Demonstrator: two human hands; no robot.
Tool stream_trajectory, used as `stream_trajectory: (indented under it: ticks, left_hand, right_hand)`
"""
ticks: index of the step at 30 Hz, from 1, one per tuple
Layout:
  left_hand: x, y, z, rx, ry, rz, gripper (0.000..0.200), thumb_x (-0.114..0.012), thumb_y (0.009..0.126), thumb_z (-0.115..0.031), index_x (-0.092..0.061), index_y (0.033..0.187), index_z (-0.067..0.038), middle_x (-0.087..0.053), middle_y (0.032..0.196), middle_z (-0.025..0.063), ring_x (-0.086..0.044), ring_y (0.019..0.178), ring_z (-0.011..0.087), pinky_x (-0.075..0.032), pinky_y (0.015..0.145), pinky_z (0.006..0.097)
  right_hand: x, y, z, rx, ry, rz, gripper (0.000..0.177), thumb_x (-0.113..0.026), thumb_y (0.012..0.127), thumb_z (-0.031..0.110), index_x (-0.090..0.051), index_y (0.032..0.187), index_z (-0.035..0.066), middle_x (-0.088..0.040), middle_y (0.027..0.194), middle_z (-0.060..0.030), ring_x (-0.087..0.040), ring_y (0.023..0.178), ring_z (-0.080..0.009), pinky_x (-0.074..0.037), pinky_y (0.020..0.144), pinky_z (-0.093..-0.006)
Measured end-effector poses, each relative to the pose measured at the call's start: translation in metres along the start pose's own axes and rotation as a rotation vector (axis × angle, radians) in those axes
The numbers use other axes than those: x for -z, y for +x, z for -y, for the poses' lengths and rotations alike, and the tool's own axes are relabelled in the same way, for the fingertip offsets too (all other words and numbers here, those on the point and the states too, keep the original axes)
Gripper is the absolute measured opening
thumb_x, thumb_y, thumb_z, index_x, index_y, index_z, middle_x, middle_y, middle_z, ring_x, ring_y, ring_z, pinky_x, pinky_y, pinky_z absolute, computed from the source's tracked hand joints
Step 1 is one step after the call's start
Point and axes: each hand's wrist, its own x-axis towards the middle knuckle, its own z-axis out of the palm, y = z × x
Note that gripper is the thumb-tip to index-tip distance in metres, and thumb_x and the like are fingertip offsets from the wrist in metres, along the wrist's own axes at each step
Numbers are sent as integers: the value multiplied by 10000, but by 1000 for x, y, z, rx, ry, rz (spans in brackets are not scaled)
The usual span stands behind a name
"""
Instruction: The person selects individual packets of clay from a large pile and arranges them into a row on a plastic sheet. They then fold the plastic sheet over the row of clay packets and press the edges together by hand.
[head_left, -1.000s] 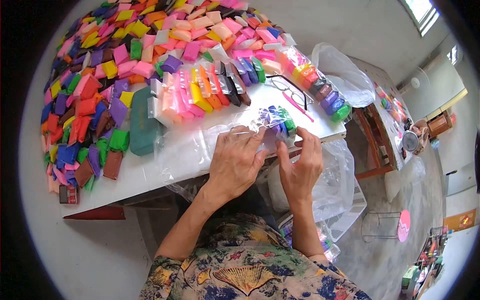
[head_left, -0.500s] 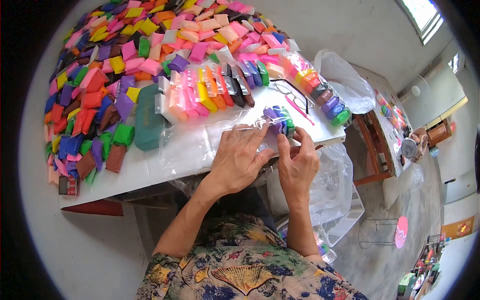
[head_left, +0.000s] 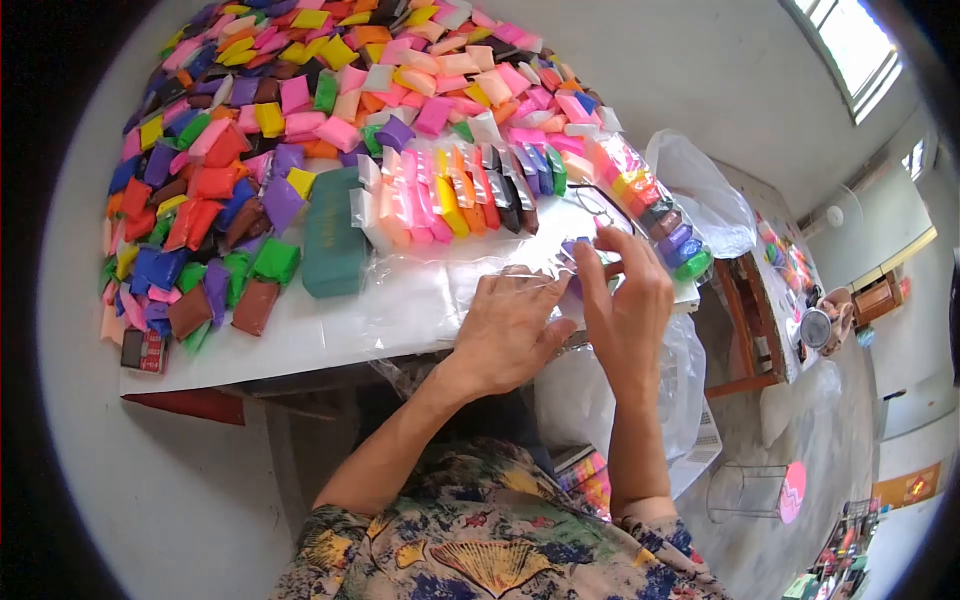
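Observation:
My left hand (head_left: 510, 325) lies palm down on a clear plastic bag (head_left: 415, 285) near the table's front edge, its fingers spread. Beside it my right hand (head_left: 632, 295) is raised with bent fingers over a small purple packet (head_left: 575, 248), which it mostly hides; whether it grips anything is hidden. Behind my hands a row of coloured packets (head_left: 450, 205) stands upright, running from peach through pink, yellow, orange, red and black to purple, blue and green. A dark green case (head_left: 333, 235) lies left of the row.
Many loose coloured packets (head_left: 215, 190) cover the table's left and back. Glasses (head_left: 598, 205) lie beside a filled clear bag of packets (head_left: 660, 215) on the right. A white plastic bag (head_left: 705, 200) is behind it. A pink-topped stool (head_left: 791, 492) stands on the floor.
My right hand has moved up and right and now covers most of the purple and green packets. My left hand has shifted slightly right. The whole view has shifted a little.

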Motion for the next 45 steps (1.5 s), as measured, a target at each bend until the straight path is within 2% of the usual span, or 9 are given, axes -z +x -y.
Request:
stream_trajectory:
  ticks: [4,10,19,22,25,34,38,42,45]
  left_hand:
    - [1,0,0,0,-12,28,522,-553,964,-359,-516,1348,-6,-583,1307,174,-487,1245,368,-323,1061,479]
    - [-5,-2,3,-22,0,-27,536,-530,972,-377,-505,1355,-3,-576,1318,195,-496,1237,382,-328,1053,487]
    - [-2,-2,1,-28,-19,-33,508,-529,971,-372,-519,1330,-14,-583,1286,194,-494,1230,386,-343,1022,500]
    - [-1,-1,1,-30,-28,-30,480,-536,967,-364,-527,1309,-27,-589,1252,188,-495,1223,380,-348,1010,504]
    - [-2,-1,2,-26,-35,-36,463,-548,960,-353,-531,1294,-33,-595,1231,182,-497,1217,376,-350,1006,507]
    - [-6,-2,3,-37,-5,-34,538,-540,964,-325,-462,1402,-21,-596,1270,186,-491,1231,378,-331,1027,498]
    - [1,-1,0,-8,-16,-7,513,-518,989,-325,-459,1408,-34,-588,1297,187,-474,1233,383,-322,1038,487]
    - [4,-1,2,18,-59,23,418,-517,978,-263,-547,1321,-28,-591,1284,186,-469,1244,377,-333,1027,482]
    - [5,0,6,15,-70,20,409,-518,929,-184,-578,1289,2,-628,1197,169,-503,1193,355,-346,1017,468]
  right_hand:
    - [-32,37,10,49,-101,90,354,-696,885,344,-688,967,0,-691,969,-169,-691,813,-339,-508,739,-459]
    - [-63,63,8,-5,-300,333,518,-692,833,498,-724,936,-9,-708,904,-172,-666,932,-327,-483,837,-442]
    - [-74,71,18,6,-491,413,340,-677,781,337,-736,802,3,-712,794,-176,-697,769,-341,-527,724,-454]
    - [-87,72,13,-3,-515,369,323,-667,774,323,-745,810,12,-711,765,-177,-706,765,-343,-535,725,-457]
    - [-86,72,10,61,-527,319,208,-631,758,183,-757,782,19,-722,793,-198,-729,771,-338,-571,692,-425]
    - [-51,66,1,-20,-356,35,321,-645,746,279,-711,857,-14,-687,728,-194,-703,719,-349,-547,711,-450]
    - [-14,44,-7,-68,69,-100,315,-691,762,232,-717,960,-12,-693,754,-151,-663,635,-239,-510,637,-372]
    - [24,-18,0,-248,391,-151,165,-692,854,93,-698,979,-14,-613,743,34,-470,621,-23,-374,546,-199]
    - [11,-58,-11,-321,528,-167,203,-722,839,90,-688,1014,-7,-596,749,55,-459,624,-11,-348,531,-192]
